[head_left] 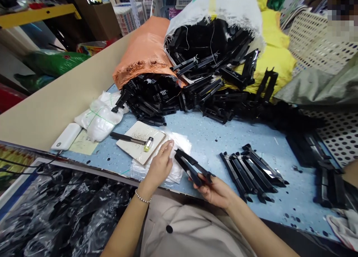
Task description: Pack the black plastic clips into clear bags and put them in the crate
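Observation:
My left hand (161,164) is over a stack of clear plastic bags (179,143), fingers stretched forward and nothing visible in them; whether it presses on the top bag I cannot tell. In my right hand (214,191) are long black plastic pieces (191,167), gripped at the near end, with the far end tilted up towards the bags. Left of the bags, a small hammer (134,139) with a clear and yellow head lies across a pale board (142,152). A row of similar black plastic pieces (248,173) lies to the right of my right hand.
An orange sack (145,44) and a white sack (192,11) spill black parts (215,96) across the table's back. A tied plastic bundle (102,117) and white device (66,136) sit left. Wrapped black items (69,212) fill a container below. Another person's arm (351,175) shows right.

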Demonstrator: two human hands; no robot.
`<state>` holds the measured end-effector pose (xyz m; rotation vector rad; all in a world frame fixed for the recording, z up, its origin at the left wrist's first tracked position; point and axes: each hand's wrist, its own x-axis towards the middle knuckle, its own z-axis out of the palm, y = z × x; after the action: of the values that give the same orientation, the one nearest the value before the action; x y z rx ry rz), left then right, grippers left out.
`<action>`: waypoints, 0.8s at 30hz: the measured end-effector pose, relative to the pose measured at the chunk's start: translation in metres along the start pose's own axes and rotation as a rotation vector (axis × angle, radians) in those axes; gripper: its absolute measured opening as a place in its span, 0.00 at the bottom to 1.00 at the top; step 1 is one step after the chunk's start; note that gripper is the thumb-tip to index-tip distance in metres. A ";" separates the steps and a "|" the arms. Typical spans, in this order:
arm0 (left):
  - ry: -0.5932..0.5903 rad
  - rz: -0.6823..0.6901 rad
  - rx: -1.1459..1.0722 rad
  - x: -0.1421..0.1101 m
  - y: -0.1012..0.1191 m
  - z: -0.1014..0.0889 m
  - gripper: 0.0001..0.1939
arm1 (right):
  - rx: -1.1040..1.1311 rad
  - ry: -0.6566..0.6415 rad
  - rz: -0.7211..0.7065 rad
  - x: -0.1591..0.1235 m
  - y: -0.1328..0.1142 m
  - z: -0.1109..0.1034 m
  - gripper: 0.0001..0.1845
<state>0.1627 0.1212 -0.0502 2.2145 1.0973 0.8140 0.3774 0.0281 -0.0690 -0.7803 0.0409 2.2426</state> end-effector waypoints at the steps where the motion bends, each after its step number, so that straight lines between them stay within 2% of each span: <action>1: -0.051 0.055 0.016 -0.004 0.008 0.001 0.35 | 0.040 -0.017 0.000 0.004 0.001 -0.002 0.10; 4: -0.180 0.162 0.000 -0.017 0.033 0.001 0.39 | 0.054 -0.041 -0.065 0.012 0.006 0.004 0.09; 7: -0.232 0.164 -0.060 -0.025 0.046 -0.008 0.40 | -0.016 -0.023 -0.163 0.015 0.015 0.014 0.07; 9: -0.188 0.118 -0.079 -0.029 0.042 -0.017 0.38 | 0.022 -0.090 -0.142 0.013 0.020 0.018 0.10; 12: 0.030 0.044 -0.073 -0.035 0.026 -0.026 0.31 | 0.205 -0.240 -0.111 0.010 0.024 0.018 0.15; 14: 0.108 0.065 -0.012 -0.038 0.017 -0.025 0.25 | 0.293 -0.295 -0.130 0.009 0.027 0.019 0.15; 16: 0.106 0.089 0.096 -0.039 0.013 -0.020 0.26 | 0.320 -0.317 -0.122 0.008 0.032 0.021 0.16; 20: 0.096 0.040 0.167 -0.033 0.022 -0.008 0.36 | 0.274 -0.314 -0.115 0.010 0.038 0.026 0.16; 22: 0.078 0.057 0.111 -0.032 0.031 -0.003 0.38 | 0.189 -0.271 -0.130 0.011 0.034 0.027 0.17; 24: 0.022 0.120 0.058 -0.035 0.041 0.001 0.39 | 0.021 -0.158 -0.180 0.013 0.027 0.027 0.16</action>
<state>0.1669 0.0700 -0.0321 2.3438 1.0175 0.8685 0.3381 0.0238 -0.0594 -0.5699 -0.0793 2.1212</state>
